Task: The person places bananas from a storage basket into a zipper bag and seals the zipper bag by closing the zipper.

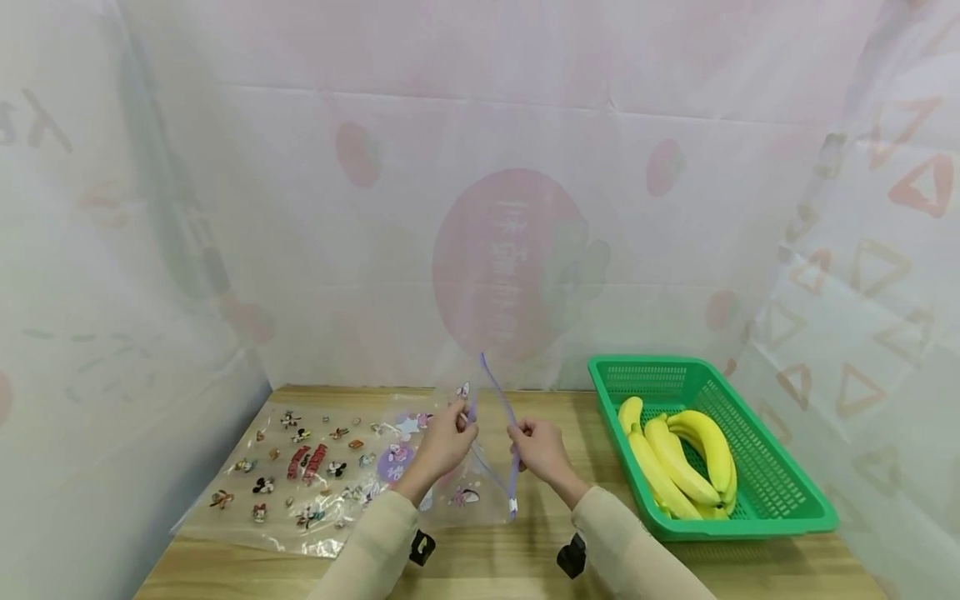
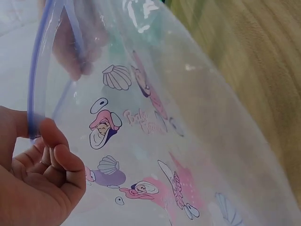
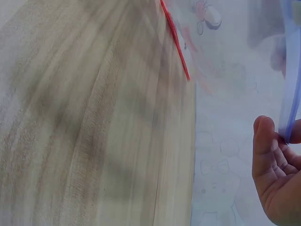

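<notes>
Between both hands a clear zip bag (image 2: pixel 141 108) with pink and purple cartoon prints is held with its mouth spread apart. Its purple zip edge (image 1: pixel 498 386) forms a gap, and a white slider (image 1: pixel 513 505) sits at the near end. My left hand (image 1: pixel 448 442) pinches one side of the mouth between thumb and fingers. The opposite side is pinched by my right hand (image 1: pixel 542 450). Through the clear film in the left wrist view, the right hand shows blurred. Nothing is visible inside the bag.
At the right stands a green basket (image 1: pixel 772 467) with several yellow bananas (image 1: pixel 678 458). Another clear bag (image 1: pixel 281 475) with cartoon prints lies flat at the left of the wooden table (image 1: pixel 487 571). Printed white sheets (image 1: pixel 300 208) wall the back and sides.
</notes>
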Demonstrator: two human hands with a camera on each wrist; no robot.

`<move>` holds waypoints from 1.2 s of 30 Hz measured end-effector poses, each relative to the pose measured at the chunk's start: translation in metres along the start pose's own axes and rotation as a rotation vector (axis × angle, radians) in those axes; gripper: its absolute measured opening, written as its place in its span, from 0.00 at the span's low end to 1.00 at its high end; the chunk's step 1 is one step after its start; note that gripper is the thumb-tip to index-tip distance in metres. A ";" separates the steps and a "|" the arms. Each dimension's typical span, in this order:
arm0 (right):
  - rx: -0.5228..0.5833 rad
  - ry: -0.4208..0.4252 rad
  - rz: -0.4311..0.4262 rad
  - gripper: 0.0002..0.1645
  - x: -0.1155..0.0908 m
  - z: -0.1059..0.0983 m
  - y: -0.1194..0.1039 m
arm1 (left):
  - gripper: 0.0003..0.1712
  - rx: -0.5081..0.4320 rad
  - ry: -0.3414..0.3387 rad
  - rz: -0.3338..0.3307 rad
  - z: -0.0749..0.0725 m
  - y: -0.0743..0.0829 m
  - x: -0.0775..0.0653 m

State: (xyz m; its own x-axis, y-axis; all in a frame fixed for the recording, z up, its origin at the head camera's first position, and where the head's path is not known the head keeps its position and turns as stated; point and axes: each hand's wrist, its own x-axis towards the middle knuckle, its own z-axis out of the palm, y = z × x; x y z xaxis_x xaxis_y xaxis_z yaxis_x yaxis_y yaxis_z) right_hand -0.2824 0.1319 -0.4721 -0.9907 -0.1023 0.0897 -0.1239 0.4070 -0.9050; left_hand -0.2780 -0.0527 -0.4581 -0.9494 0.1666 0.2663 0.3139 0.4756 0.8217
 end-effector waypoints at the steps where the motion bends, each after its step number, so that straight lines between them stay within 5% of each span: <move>1: -0.004 0.004 0.006 0.14 0.001 -0.001 0.001 | 0.07 0.004 0.011 0.005 0.000 0.001 0.000; 9: -0.013 0.015 0.036 0.13 0.007 -0.002 0.003 | 0.04 0.030 0.016 -0.046 -0.003 0.004 -0.001; 16: -0.023 0.030 0.057 0.12 0.008 -0.003 0.005 | 0.06 0.079 0.109 -0.040 0.001 0.003 -0.001; 26: -0.019 0.076 0.032 0.14 0.013 -0.003 0.001 | 0.06 0.094 -0.036 -0.115 0.009 -0.004 -0.011; 36: -0.070 0.120 0.037 0.13 0.014 -0.008 0.009 | 0.05 0.182 0.205 -0.126 -0.001 0.004 -0.006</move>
State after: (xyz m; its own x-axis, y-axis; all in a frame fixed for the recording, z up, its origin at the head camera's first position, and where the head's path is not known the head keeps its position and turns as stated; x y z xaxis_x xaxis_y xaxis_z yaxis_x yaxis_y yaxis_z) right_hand -0.2975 0.1414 -0.4759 -0.9937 0.0213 0.1098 -0.0869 0.4709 -0.8779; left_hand -0.2712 -0.0523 -0.4557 -0.9574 -0.0732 0.2793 0.1722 0.6317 0.7559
